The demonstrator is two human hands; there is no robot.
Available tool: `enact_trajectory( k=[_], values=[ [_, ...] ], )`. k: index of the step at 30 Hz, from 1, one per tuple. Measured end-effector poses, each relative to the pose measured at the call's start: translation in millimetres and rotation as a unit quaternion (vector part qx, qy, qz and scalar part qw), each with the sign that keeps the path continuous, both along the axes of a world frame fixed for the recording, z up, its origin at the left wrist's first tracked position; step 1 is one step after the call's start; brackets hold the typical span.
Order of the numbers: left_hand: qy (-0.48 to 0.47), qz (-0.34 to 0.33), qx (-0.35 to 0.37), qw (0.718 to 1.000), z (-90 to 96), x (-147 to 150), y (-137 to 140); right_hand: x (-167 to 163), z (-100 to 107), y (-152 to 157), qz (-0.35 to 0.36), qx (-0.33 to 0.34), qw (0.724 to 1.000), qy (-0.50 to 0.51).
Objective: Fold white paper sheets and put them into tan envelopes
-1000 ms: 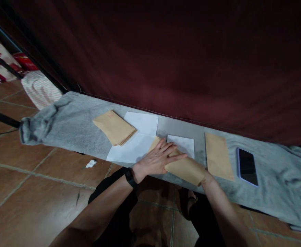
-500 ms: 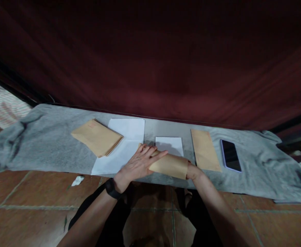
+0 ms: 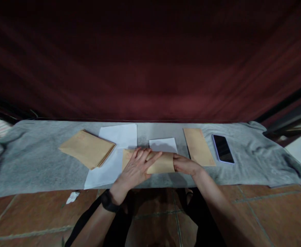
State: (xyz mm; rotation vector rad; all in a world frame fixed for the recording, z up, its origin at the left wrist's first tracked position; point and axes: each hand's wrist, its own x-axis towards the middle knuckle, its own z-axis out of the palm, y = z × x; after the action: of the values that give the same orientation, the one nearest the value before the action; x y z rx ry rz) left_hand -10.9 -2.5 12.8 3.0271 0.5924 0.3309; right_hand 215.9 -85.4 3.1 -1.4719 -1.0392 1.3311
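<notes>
A brown paper envelope (image 3: pixel 163 164) lies crosswise in front of me, its open end to the right. My left hand (image 3: pixel 137 166) rests palm down over its left part, fingers spread across the paper. My right hand (image 3: pixel 188 165) reaches into the open end, so the envelope's mouth covers its fingers. Just behind the envelope is a small white paper (image 3: pixel 163 144), partly covered by it. Under its left end is a larger creased white sheet (image 3: pixel 122 133). A stack of brown envelopes (image 3: pixel 87 147) overlaps that sheet on the left.
Right of my hands lies a single brown envelope (image 3: pixel 199 147), with a phone (image 3: pixel 223 148) beside it. All this rests on a long bench covered in grey cloth (image 3: pixel 37 164). A dark red curtain (image 3: pixel 150 68) hangs behind. A white scrap (image 3: pixel 72 197) is on the tiled floor.
My right hand has drawn back partway out of the envelope; more of the hand shows now. The envelope has shifted left and turned nearly level. The camera view has turned slightly.
</notes>
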Motion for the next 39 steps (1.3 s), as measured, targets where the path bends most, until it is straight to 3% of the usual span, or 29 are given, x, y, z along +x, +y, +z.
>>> enact_trajectory(
  k=[2, 4, 6, 8, 10, 12, 19, 23, 26, 31, 39],
  values=[
    [-0.005, 0.034, 0.009, 0.999, 2.2, -6, 8, 14, 1, 3, 0.033, -0.006, 0.997, 0.069],
    [-0.009, 0.070, 0.015, 0.997, 2.6, -12, 16, 29, -2, 8, -0.004, 0.018, 0.997, 0.075],
    [-0.015, 0.098, 0.016, 0.995, 0.9, -18, 24, 40, -10, 14, -0.106, 0.036, 0.993, -0.030],
    [-0.019, 0.114, 0.013, 0.993, -2.2, -22, 29, 46, -21, 18, -0.180, 0.023, 0.957, -0.226],
    [-0.015, 0.126, 0.010, 0.992, -5.9, -25, 33, 45, -32, 21, -0.171, -0.014, 0.903, -0.394],
    [-0.007, 0.136, 0.006, 0.991, -9.2, -27, 34, 40, -39, 23, -0.133, -0.049, 0.866, -0.479],
    [0.003, 0.154, -0.005, 0.988, -17.2, -32, 37, 21, -36, 31, -0.092, -0.133, 0.830, -0.533],
    [0.011, 0.153, -0.016, 0.988, -20.5, -33, 38, 20, -33, 34, -0.100, -0.146, 0.836, -0.519],
    [0.010, 0.156, -0.023, 0.988, -21.8, -34, 39, 22, -35, 34, -0.113, -0.140, 0.859, -0.480],
    [0.004, 0.164, -0.032, 0.986, -22.1, -37, 40, 36, -42, 35, -0.166, -0.069, 0.919, -0.351],
    [-0.001, 0.189, -0.067, 0.980, -24.6, -38, 42, 69, -32, 38, -0.257, 0.061, 0.951, -0.163]
  ],
)
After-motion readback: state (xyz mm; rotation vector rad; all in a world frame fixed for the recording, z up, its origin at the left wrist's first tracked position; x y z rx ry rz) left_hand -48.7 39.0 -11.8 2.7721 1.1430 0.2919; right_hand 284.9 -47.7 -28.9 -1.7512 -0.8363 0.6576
